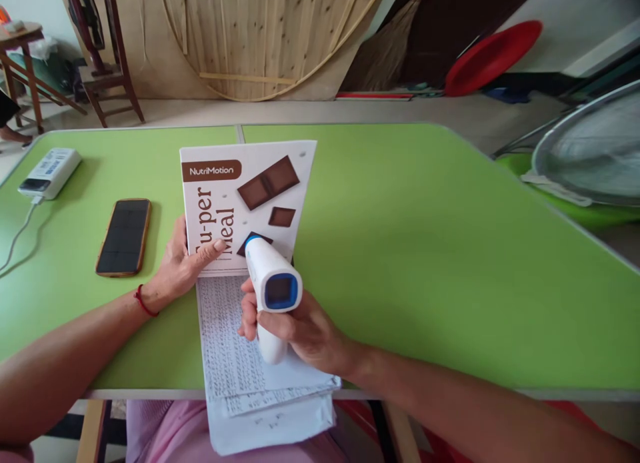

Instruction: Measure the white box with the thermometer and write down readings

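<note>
My left hand (pixel 187 260) grips the lower left side of a white NutriMotion meal box (pixel 270 163), thumb on its front, fingers behind it. Brown chocolate pieces are printed on the box, which stands tilted up from the table. My right hand (pixel 305 326) is wrapped round the handle of a white infrared thermometer (pixel 265 260) with a blue-framed dark screen facing me. The thermometer's blue tip overlaps the lower part of the box; whether they touch I cannot tell. Below them, handwritten sheets of paper (pixel 227 343) hang over the near table edge.
On the green table (pixel 400 250), a phone (pixel 124 236) lies left of my left hand. A white power bank (pixel 50 173) with a cable sits at the far left. Beyond the table are a wooden chair (pixel 113 76) and a red basin (pixel 493 56).
</note>
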`<state>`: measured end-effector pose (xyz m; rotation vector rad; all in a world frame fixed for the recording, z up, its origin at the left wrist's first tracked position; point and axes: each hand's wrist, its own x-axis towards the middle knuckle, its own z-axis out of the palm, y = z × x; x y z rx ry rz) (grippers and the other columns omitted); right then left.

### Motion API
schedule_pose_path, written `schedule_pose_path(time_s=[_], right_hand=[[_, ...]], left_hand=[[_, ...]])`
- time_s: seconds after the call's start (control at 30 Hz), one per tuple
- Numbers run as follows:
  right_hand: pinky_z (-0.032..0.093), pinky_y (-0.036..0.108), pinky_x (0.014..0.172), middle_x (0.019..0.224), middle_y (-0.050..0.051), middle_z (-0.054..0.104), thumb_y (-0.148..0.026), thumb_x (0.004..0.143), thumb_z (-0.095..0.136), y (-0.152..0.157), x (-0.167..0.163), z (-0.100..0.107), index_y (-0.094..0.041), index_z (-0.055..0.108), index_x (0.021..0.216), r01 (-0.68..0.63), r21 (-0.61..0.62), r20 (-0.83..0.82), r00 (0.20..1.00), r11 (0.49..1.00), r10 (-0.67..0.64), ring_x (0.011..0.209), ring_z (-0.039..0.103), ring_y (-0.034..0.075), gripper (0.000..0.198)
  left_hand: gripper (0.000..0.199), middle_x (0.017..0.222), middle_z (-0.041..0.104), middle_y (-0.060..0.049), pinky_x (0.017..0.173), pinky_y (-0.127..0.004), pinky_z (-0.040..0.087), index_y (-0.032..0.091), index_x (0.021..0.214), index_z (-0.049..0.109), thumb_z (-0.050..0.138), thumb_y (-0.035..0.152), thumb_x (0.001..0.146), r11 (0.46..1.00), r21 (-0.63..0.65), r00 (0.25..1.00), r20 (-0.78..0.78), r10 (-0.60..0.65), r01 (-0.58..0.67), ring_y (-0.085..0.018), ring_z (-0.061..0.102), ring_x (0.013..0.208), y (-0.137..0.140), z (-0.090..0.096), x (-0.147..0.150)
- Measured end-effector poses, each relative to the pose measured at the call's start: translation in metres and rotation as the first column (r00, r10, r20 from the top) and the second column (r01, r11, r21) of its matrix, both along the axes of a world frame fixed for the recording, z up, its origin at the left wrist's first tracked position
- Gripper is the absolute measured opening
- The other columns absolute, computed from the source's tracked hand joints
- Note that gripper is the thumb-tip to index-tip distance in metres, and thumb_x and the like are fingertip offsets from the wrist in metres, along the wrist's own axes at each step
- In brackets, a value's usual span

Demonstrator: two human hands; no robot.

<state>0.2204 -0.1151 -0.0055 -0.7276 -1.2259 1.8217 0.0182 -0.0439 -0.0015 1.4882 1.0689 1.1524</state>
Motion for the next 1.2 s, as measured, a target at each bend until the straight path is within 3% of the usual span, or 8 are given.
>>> schedule_pose_path(time_s=[0.3, 1.2], right_hand=[[0.054, 0.033, 0.07, 0.079, 0.003, 0.072, -0.052, 0.086, 0.068, -0.0016, -0.0016, 0.0057, -0.019, 0.064, 0.086, -0.02, 0.03, 0.05, 0.999, 0.999, 0.018, 0.074, 0.069, 0.016, 0.033], [0.059, 0.035, 0.067, 0.073, 0.003, 0.072, -0.049, 0.079, 0.075, -0.0002, -0.0019, 0.0084, -0.019, 0.066, 0.081, 0.042, -0.039, 0.033, 0.999, 0.998, -0.041, 0.069, 0.07, 0.016, 0.031]], left_hand=[[0.057, 0.111, 0.064, -0.011, 0.085, -0.047, 0.052, 0.02, 0.114, 0.05, 0.073, 0.058, 0.079, 1.0, -0.005, 1.0, -0.021, 0.009, -0.009, -0.029, 0.062, 0.1, -0.0007, 0.0045, 0.0022], [0.053, 0.108, 0.064, -0.01, 0.083, -0.046, 0.052, 0.021, 0.112, 0.051, 0.075, 0.055, 0.079, 1.0, -0.018, 1.0, -0.001, -0.015, 0.015, -0.028, 0.062, 0.096, 0.0017, 0.007, 0.0021]])
